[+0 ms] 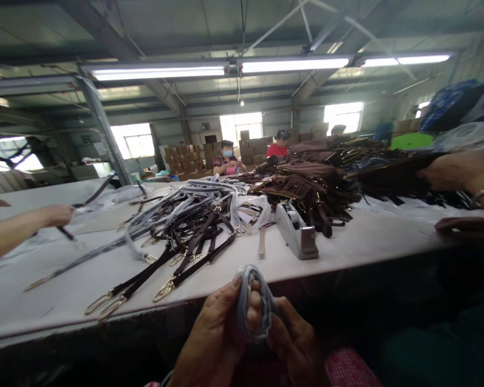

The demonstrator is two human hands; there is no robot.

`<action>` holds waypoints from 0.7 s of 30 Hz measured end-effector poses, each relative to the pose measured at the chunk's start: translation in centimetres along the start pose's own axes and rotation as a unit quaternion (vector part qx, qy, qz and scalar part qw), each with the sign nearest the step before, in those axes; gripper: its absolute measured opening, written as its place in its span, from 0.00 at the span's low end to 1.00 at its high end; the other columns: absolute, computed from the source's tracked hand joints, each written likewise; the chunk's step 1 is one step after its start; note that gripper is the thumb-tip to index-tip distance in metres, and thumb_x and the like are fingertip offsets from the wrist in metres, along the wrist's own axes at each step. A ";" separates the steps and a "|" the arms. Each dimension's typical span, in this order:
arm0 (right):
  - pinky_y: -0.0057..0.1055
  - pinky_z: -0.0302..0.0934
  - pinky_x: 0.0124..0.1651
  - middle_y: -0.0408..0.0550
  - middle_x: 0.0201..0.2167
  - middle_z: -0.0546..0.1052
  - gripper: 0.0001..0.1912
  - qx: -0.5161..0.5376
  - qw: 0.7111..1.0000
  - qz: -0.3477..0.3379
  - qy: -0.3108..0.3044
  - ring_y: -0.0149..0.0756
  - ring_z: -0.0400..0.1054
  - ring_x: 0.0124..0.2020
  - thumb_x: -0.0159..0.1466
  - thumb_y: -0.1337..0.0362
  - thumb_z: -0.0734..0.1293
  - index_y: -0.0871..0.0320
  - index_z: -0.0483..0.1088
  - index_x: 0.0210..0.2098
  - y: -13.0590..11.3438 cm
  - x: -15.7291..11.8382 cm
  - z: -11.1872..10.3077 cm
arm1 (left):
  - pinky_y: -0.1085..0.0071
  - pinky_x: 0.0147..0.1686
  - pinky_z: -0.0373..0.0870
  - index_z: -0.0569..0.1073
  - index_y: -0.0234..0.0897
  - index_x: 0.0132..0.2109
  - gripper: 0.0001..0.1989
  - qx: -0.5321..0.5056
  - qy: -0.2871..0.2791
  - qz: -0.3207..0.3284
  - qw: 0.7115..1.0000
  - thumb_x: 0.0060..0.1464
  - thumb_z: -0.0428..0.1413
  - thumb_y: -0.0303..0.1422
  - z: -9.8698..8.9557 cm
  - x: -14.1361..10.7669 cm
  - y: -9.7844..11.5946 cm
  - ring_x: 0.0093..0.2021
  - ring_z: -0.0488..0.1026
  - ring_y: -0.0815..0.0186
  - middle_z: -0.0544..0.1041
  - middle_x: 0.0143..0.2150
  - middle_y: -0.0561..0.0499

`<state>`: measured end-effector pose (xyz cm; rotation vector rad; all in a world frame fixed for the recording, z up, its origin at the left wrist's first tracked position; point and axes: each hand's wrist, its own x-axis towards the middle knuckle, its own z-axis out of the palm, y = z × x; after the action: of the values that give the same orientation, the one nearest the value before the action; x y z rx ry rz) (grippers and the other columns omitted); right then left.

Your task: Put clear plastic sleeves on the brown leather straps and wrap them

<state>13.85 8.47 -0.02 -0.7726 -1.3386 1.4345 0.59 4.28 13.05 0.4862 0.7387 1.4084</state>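
Both my hands grip a strap in clear plastic wrap (pixel 242 317), coiled into a loop just off the table's front edge. My left hand (pixel 212 333) presses its thumb on the coil's left side. Some fingertips show inside the loop; whose hand they belong to I cannot tell. My right hand (pixel 296 338) closes round the coil's right side, its fingers partly hidden. In front of me lie dark straps with gold clasps (pixel 185 236) and a heap of plastic-wrapped straps (pixel 197 188). A grey tape dispenser (pixel 296 231) stands beyond my right hand.
Brown bags (pixel 302 174) are piled at the back right. A co-worker's arm (pixel 20 228) reaches in at left, another person's hand (pixel 447 172) at right. Two people (pixel 228 158) sit across the white table (pixel 60 290). A plastic bag (pixel 254 212) lies beside the dispenser.
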 end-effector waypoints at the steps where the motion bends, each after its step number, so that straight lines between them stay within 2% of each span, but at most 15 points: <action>1: 0.33 0.68 0.37 0.46 0.30 0.74 0.20 -0.026 0.999 -0.014 0.016 0.38 0.68 0.32 0.64 0.43 0.71 0.52 0.76 0.43 0.1 -0.5 -0.2 | 0.79 0.31 0.74 0.79 0.26 0.43 0.09 -0.002 -0.003 0.023 1.000 0.60 0.64 0.31 0.5 0.0 0.5 0.28 0.75 0.72 0.79 0.33 0.46; 3: 0.40 0.68 0.51 0.50 0.37 0.78 0.18 -0.063 0.998 -0.027 0.003 0.46 0.71 0.45 0.61 0.46 0.74 0.50 0.78 0.44 0.0 -1.1 -0.5 | 0.77 0.35 0.76 0.79 0.27 0.46 0.11 0.031 -0.010 0.083 0.996 0.61 0.63 0.33 1.1 0.1 1.2 0.31 0.77 0.70 0.80 0.37 0.44; 4: 0.41 0.68 0.53 0.51 0.38 0.78 0.18 -0.074 0.997 -0.024 -0.020 0.48 0.71 0.48 0.62 0.47 0.74 0.50 0.78 0.45 -0.1 -1.2 -0.6 | 0.75 0.37 0.77 0.78 0.28 0.48 0.13 0.061 -0.009 0.116 0.991 0.62 0.62 0.34 1.2 0.2 1.3 0.33 0.78 0.68 0.81 0.39 0.44; 6: 0.40 0.69 0.48 0.51 0.36 0.78 0.19 -0.092 0.993 -0.017 -0.072 0.48 0.72 0.46 0.64 0.45 0.71 0.52 0.77 0.45 -0.6 -1.3 -0.5 | 0.72 0.40 0.78 0.77 0.33 0.52 0.16 0.177 0.009 0.181 0.968 0.63 0.60 0.39 0.9 0.6 1.0 0.39 0.80 0.63 0.82 0.44 0.43; 7: 0.38 0.70 0.43 0.51 0.34 0.77 0.19 -0.094 0.991 -0.011 -0.096 0.46 0.73 0.42 0.65 0.45 0.70 0.53 0.77 0.44 -0.9 -1.2 -0.5 | 0.69 0.41 0.78 0.77 0.36 0.53 0.16 0.259 0.025 0.214 0.942 0.64 0.58 0.41 0.4 0.9 0.5 0.42 0.81 0.60 0.81 0.46 0.43; 9: 0.34 0.68 0.35 0.48 0.31 0.75 0.20 -0.089 0.988 0.001 -0.126 0.41 0.71 0.34 0.65 0.44 0.69 0.55 0.76 0.40 -2.0 -0.9 -0.8 | 0.65 0.44 0.78 0.78 0.39 0.49 0.13 0.410 0.055 0.273 0.869 0.63 0.58 0.42 -1.1 1.6 -0.6 0.46 0.80 0.55 0.81 0.47 0.43; 11: 0.32 0.65 0.33 0.47 0.30 0.75 0.19 -0.097 0.982 0.018 -0.164 0.39 0.70 0.32 0.64 0.45 0.70 0.56 0.75 0.38 -3.6 -0.4 -1.7 | 0.62 0.46 0.76 0.78 0.40 0.44 0.08 0.529 0.051 0.331 0.780 0.62 0.58 0.38 -2.7 2.1 -1.6 0.44 0.79 0.54 0.81 0.43 0.43; 14: 0.31 0.64 0.37 0.46 0.37 0.77 0.18 -0.143 0.965 0.039 -0.214 0.41 0.71 0.38 0.61 0.50 0.73 0.56 0.75 0.42 -6.3 0.7 -4.0 | 0.63 0.43 0.75 0.76 0.40 0.46 0.08 0.691 -0.030 0.388 0.609 0.66 0.51 0.32 -4.5 2.0 -2.0 0.38 0.77 0.57 0.79 0.38 0.45; 15: 0.31 0.63 0.39 0.46 0.39 0.77 0.17 -0.169 0.958 0.035 -0.228 0.41 0.71 0.40 0.61 0.52 0.73 0.56 0.75 0.44 -7.1 1.1 -4.7 | 0.65 0.42 0.75 0.75 0.40 0.48 0.09 0.725 -0.060 0.389 0.566 0.67 0.50 0.32 -4.7 1.7 -1.9 0.37 0.77 0.58 0.79 0.38 0.45; 16: 0.31 0.63 0.40 0.45 0.40 0.78 0.16 -0.200 0.950 0.021 -0.239 0.41 0.71 0.41 0.61 0.55 0.73 0.55 0.75 0.46 -7.8 1.6 -5.4 | 0.66 0.42 0.74 0.73 0.40 0.49 0.09 0.743 -0.086 0.378 0.545 0.67 0.52 0.35 -4.9 1.3 -1.7 0.38 0.77 0.58 0.79 0.40 0.45; 19: 0.31 0.60 0.44 0.43 0.39 0.78 0.11 -0.336 0.900 -0.059 -0.270 0.40 0.71 0.42 0.61 0.64 0.72 0.53 0.76 0.44 -9.2 3.0 -6.5 | 0.68 0.40 0.74 0.71 0.39 0.49 0.14 0.774 -0.149 0.313 0.529 0.61 0.60 0.42 -4.9 0.6 -1.4 0.39 0.77 0.59 0.79 0.43 0.44; 21: 0.31 0.58 0.45 0.42 0.39 0.78 0.09 -0.420 0.853 -0.115 -0.289 0.39 0.71 0.42 0.62 0.65 0.72 0.52 0.76 0.43 -9.7 3.9 -6.5 | 0.68 0.39 0.72 0.71 0.38 0.47 0.13 0.799 -0.157 0.265 0.516 0.59 0.62 0.38 -5.0 0.7 -1.5 0.39 0.76 0.59 0.79 0.42 0.45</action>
<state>20.92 13.43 8.83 -0.6859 -2.5174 0.8626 -1.94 4.22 8.42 2.5272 1.5335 0.6217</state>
